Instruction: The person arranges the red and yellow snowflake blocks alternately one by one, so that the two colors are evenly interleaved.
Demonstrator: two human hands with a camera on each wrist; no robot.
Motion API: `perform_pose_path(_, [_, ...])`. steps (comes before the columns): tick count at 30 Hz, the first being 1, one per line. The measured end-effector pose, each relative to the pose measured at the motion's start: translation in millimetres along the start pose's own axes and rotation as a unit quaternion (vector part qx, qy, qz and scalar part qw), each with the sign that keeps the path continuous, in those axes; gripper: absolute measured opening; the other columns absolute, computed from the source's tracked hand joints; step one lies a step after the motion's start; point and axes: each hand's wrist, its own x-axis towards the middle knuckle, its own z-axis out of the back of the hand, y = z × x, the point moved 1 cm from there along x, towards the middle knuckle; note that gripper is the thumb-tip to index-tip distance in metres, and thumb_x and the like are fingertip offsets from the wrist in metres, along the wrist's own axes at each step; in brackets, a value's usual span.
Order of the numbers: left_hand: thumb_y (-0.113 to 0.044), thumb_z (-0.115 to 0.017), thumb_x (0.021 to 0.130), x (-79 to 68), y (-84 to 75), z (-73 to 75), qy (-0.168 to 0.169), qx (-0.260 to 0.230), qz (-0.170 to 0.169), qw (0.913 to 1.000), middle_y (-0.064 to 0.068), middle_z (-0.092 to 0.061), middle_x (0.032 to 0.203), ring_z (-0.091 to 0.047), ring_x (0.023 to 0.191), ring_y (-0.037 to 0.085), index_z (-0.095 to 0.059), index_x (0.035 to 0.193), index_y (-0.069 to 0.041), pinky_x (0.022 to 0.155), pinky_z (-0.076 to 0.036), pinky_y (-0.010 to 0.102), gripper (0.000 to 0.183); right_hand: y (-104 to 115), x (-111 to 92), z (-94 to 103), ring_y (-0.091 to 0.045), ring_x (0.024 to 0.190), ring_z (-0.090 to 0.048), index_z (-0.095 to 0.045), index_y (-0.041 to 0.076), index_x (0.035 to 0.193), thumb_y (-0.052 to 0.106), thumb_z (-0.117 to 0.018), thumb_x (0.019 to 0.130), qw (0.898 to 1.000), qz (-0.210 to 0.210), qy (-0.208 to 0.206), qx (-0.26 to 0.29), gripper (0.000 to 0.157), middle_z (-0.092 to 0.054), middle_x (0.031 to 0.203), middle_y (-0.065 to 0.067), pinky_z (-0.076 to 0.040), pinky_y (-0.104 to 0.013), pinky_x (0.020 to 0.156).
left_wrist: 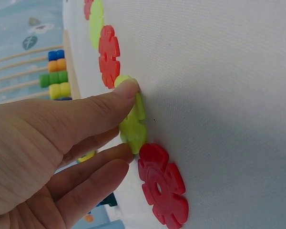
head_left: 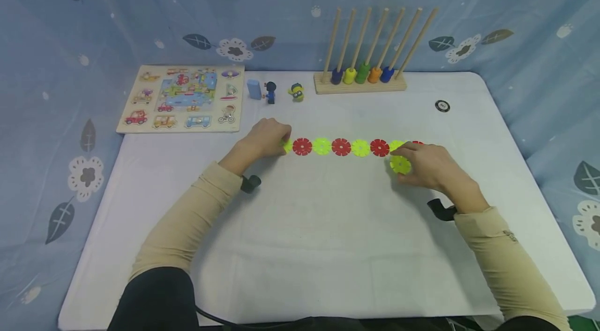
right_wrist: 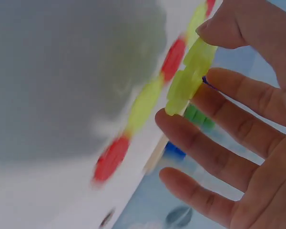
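Red and yellow-green flower-shaped plastic discs lie in an alternating row across the white table. At the row's left part my left hand (head_left: 268, 138) pinches a yellow-green flower disc (left_wrist: 134, 129) between thumb and fingers. A red flower disc (left_wrist: 162, 186) lies beside it in the left wrist view, hidden in the head view. My right hand (head_left: 428, 167) holds another yellow-green flower disc (head_left: 400, 164) by its edge, tilted, just in front of the row's right part. That hand partly covers a red disc (head_left: 418, 142) in the head view.
Behind the row stand a wooden peg rack (head_left: 361, 87) with coloured beads, a small yellow figure (head_left: 297, 92), a dark-haired figure (head_left: 270, 93) and a blue block (head_left: 254, 89). A wooden picture puzzle (head_left: 183, 99) lies back left; a black round piece (head_left: 442, 106) lies back right.
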Motion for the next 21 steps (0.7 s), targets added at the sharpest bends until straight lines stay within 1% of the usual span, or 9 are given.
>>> perform_pose_path(2, [-0.020, -0.077, 0.080, -0.3, 0.4, -0.1, -0.002, -0.001, 0.000, 1.0000, 0.006, -0.069, 0.096, -0.058, 0.087, 0.022, -0.063, 0.103, -0.011, 0.084, -0.048, 0.034, 0.028, -17.6, -5.4, 1.9, -0.033, 0.093, -0.067, -0.067, 0.008, 0.118, 0.026, -0.077, 0.072, 1.000, -0.025, 0.004, -0.006, 0.051, -0.067, 0.117, -0.018, -0.055, -0.050, 0.075])
perform_pose_path(4, [-0.020, -0.077, 0.080, -0.2, 1.0, -0.6, -0.004, 0.000, 0.000, 1.0000, 0.006, -0.069, 0.096, -0.058, 0.086, 0.022, -0.063, 0.103, -0.011, 0.084, -0.048, 0.034, 0.028, -33.3, -9.1, 4.9, -0.032, 0.087, -0.065, -0.066, 0.007, 0.119, 0.028, -0.076, 0.073, 0.999, -0.051, 0.013, -0.014, 0.051, -0.066, 0.118, -0.021, -0.054, -0.048, 0.069])
perform_pose_path(7, [-0.021, -0.078, 0.080, 0.0, 2.0, -1.1, -0.003, 0.001, 0.003, 1.0000, 0.005, -0.069, 0.097, -0.058, 0.087, 0.022, -0.063, 0.103, -0.012, 0.084, -0.048, 0.034, 0.028, -53.1, -10.8, 9.3, -0.028, 0.078, -0.061, -0.065, 0.006, 0.120, 0.029, -0.075, 0.074, 0.996, -0.083, 0.027, -0.019, 0.052, -0.064, 0.121, -0.023, -0.051, -0.042, 0.060])
perform_pose_path(9, [-0.021, -0.077, 0.081, 0.0, 2.2, -1.4, -0.002, 0.001, 0.004, 1.0000, 0.005, -0.069, 0.098, -0.058, 0.087, 0.022, -0.063, 0.104, -0.012, 0.084, -0.048, 0.035, 0.029, -64.4, -10.2, 10.7, -0.028, 0.078, -0.060, -0.065, 0.006, 0.121, 0.029, -0.075, 0.074, 0.994, -0.100, 0.036, -0.022, 0.053, -0.063, 0.122, -0.025, -0.050, -0.041, 0.057])
perform_pose_path(12, [-0.021, -0.077, 0.081, 0.0, 2.1, -1.6, -0.002, -0.001, 0.006, 1.0000, 0.005, -0.069, 0.099, -0.058, 0.087, 0.022, -0.063, 0.104, -0.012, 0.085, -0.048, 0.035, 0.029, -79.5, -7.3, 10.5, -0.037, 0.090, -0.061, -0.065, 0.005, 0.121, 0.026, -0.075, 0.074, 0.992, -0.115, 0.048, -0.019, 0.052, -0.062, 0.123, -0.027, -0.052, -0.049, 0.064])
perform_pose_path(15, [-0.021, -0.077, 0.081, 0.4, 1.7, -1.9, -0.002, -0.005, 0.008, 1.0000, 0.005, -0.069, 0.098, -0.058, 0.088, 0.022, -0.063, 0.105, -0.012, 0.085, -0.048, 0.034, 0.029, -91.3, -3.1, 8.8, -0.045, 0.101, -0.059, -0.065, 0.004, 0.119, 0.025, -0.075, 0.074, 0.991, -0.120, 0.061, -0.019, 0.050, -0.060, 0.124, -0.028, -0.051, -0.059, 0.072])
perform_pose_path(21, [-0.020, -0.077, 0.081, 0.9, 0.8, -2.9, -0.001, -0.008, 0.010, 0.9999, 0.005, -0.069, 0.097, -0.057, 0.088, 0.021, -0.063, 0.105, -0.012, 0.085, -0.048, 0.034, 0.029, -102.3, 4.3, 4.2, -0.048, 0.111, -0.053, -0.066, 0.006, 0.120, 0.024, -0.076, 0.075, 0.989, -0.119, 0.082, -0.001, 0.049, -0.059, 0.126, -0.027, -0.048, -0.064, 0.082])
